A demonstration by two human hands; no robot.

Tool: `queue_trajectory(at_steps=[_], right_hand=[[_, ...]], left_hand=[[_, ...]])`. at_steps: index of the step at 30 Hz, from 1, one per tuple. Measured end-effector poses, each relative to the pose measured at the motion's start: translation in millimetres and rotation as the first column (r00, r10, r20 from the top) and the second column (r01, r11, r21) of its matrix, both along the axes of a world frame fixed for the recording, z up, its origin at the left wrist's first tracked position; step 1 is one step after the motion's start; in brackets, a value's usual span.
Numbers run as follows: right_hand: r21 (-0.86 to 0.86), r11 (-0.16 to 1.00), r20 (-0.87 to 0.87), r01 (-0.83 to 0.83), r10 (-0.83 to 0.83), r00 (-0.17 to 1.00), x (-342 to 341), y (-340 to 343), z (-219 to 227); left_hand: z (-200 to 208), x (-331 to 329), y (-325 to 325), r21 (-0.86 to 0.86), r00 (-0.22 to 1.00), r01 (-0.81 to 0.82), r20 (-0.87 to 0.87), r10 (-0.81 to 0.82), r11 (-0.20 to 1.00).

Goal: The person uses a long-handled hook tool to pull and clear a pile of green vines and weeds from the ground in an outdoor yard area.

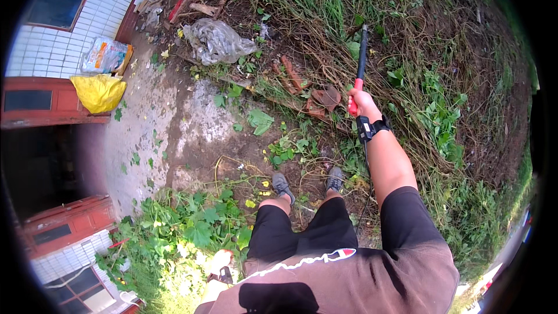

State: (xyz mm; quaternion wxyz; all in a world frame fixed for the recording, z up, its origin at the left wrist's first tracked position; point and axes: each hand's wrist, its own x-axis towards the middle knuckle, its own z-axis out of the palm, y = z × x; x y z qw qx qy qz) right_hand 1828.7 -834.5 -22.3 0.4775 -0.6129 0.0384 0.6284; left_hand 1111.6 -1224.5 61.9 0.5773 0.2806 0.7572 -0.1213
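Note:
My right hand (361,102) is closed round the red grip of a slim tool with a long black shaft (362,52). The shaft points away from me over the tangled weeds (325,35), its far end among green leaves, so I cannot make out what kind of tool it is. Low at the left, beside my shorts, my left hand (220,260) shows small and washed out by sunlight above leafy plants (200,227). Its fingers cannot be made out. Just left of the tool's grip lie broken reddish-brown bricks (293,74) and a brown shard (327,97).
Crumpled clear plastic sheeting (215,40) lies ahead on the left. A yellow bag (99,93) and a printed package (106,57) stand against the white-tiled wall (58,52), near red doors (64,221). Vines trail round my shoes (282,186). Dry stalks cover the right side.

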Motion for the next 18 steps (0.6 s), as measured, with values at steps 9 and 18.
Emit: queue_trajectory(at_steps=[9,18], right_hand=[[0.107,0.989,0.263,-0.1,0.069,0.962,-106.6,131.0,17.0],[-0.253,0.956,0.446,-0.146,0.249,0.86,-195.2,289.4,-110.5]], left_hand=[[-12.4,-85.5,116.5,-0.153,0.99,-0.143,-0.039,0.138,0.978],[-88.0,-222.8,413.7,0.181,0.908,-0.417,0.041,0.416,0.891]])
